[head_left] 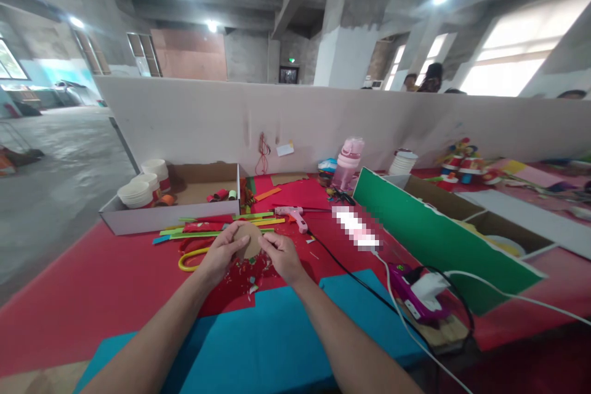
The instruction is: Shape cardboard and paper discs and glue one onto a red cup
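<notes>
A round brown cardboard disc (pixel 249 242) is held up over the red table covering. My left hand (pixel 224 253) grips its left edge, with the thumb on its face. At its right edge my right hand (pixel 282 256) is closed, thumb and fingertips pinched on the rim. Small paper scraps (pixel 252 286) lie on the red sheet below the disc. Beside my left hand rests a yellow scissor-like handle (pixel 188 260). A pink glue gun (pixel 293 217) lies just beyond my right hand. Green and yellow paper strips (pixel 217 234) are spread behind the hands.
An open box (pixel 159 217) with paper cups (pixel 135 195) stands at the back left. A pink bottle (pixel 347 163) is near the partition. On the right are a green-sided box (pixel 429 237), a purple power socket (pixel 418 301) and cables. Blue sheets (pixel 277 332) cover the near side.
</notes>
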The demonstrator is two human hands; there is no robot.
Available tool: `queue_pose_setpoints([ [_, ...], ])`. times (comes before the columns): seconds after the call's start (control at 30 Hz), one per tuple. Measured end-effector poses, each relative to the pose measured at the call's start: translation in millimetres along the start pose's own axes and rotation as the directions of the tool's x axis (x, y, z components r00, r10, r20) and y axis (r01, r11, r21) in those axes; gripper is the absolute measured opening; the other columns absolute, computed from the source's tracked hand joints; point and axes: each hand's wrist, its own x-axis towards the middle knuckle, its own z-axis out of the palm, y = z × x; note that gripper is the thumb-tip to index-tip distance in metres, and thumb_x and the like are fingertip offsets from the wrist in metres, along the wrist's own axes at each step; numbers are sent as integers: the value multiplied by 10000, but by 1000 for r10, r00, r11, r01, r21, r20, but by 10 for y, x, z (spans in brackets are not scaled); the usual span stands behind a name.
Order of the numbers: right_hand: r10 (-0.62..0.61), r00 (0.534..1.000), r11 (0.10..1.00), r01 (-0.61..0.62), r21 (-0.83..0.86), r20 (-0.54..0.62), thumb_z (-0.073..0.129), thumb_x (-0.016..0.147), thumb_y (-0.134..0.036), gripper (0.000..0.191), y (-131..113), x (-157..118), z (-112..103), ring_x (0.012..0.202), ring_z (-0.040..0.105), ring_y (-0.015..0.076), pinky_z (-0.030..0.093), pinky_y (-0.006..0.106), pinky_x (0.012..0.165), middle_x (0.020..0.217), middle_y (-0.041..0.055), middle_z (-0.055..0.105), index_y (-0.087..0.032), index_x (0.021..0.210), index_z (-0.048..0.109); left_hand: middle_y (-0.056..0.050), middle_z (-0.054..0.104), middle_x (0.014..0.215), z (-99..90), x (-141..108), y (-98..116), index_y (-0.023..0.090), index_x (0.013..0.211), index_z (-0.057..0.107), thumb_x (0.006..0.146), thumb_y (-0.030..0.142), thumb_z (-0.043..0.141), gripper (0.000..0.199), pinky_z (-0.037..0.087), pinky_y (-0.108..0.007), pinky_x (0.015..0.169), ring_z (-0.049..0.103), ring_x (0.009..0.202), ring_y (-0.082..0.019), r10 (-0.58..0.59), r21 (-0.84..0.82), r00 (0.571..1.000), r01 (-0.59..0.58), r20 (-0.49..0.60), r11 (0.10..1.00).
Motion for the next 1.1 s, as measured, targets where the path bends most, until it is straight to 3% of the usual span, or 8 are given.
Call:
queue_pose_setpoints([
  [0.23,-4,972,992,-25,120,234,524,854,-449,409,-138,-57,-24,500,381,89,281,221,504,510,-42,418,-178,554,464,-7,643,728,-141,-33,82,188,1001,633,653,267,761,379,364,-184,429,574,534,-113,-153,-45,985,157,85,987],
  [0.37,37,943,946,-140,293,330,581,808,-444,387,-180,-98,-43,462,416,88,310,215,476,504,-38,442,-177,544,484,-19,643,687,-145,-57,119,175,958,658,662,258,740,319,325,-190,391,546,472,-106,-201,-49,969,210,144,976],
  [0.43,56,950,895,-184,406,307,593,790,-432,374,-174,-96,-60,431,431,88,316,216,448,495,-40,434,-178,539,483,-32,654,701,-149,-58,127,165,940,668,640,234,744,317,374,-198,427,568,504,-121,-213,-57,966,223,148,973],
  [0.53,118,984,854,-171,492,136,578,792,-451,349,-132,-54,-87,409,456,86,288,206,411,492,-38,452,-172,590,518,-46,658,733,-183,-49,127,156,937,671,617,223,755,337,413,-200,461,600,559,-141,-203,-54,972,210,120,976],
  [0.63,201,979,865,-194,463,34,540,806,-515,365,-72,1,-90,397,448,71,276,192,390,539,-27,524,-160,743,599,-40,648,744,-216,-41,125,161,959,658,633,247,752,349,424,-202,472,602,569,-143,-170,-23,980,173,106,985],
  [0.87,243,956,913,-283,293,166,502,801,-625,489,2,4,3,396,398,63,328,194,405,515,-40,484,-166,636,537,-46,658,832,-153,-54,126,187,1007,630,689,283,730,346,465,-224,575,624,678,-160,-114,72,980,103,165,992],
  [0.97,142,971,959,-183,215,194,526,808,-586,426,-5,-14,18,441,374,70,293,195,427,534,-59,437,-186,667,497,-43,659,814,-112,-62,118,183,984,637,673,273,744,341,464,-224,589,627,688,-163,-133,72,974,122,181,990],
  [1.1,-38,993,998,33,46,110,473,874,-494,436,-61,-37,-10,513,333,81,260,215,490,540,-50,361,-185,576,397,-32,650,806,-105,-70,102,196,1005,624,679,270,745,356,464,-215,553,626,666,-155,-142,27,974,140,178,990],
])
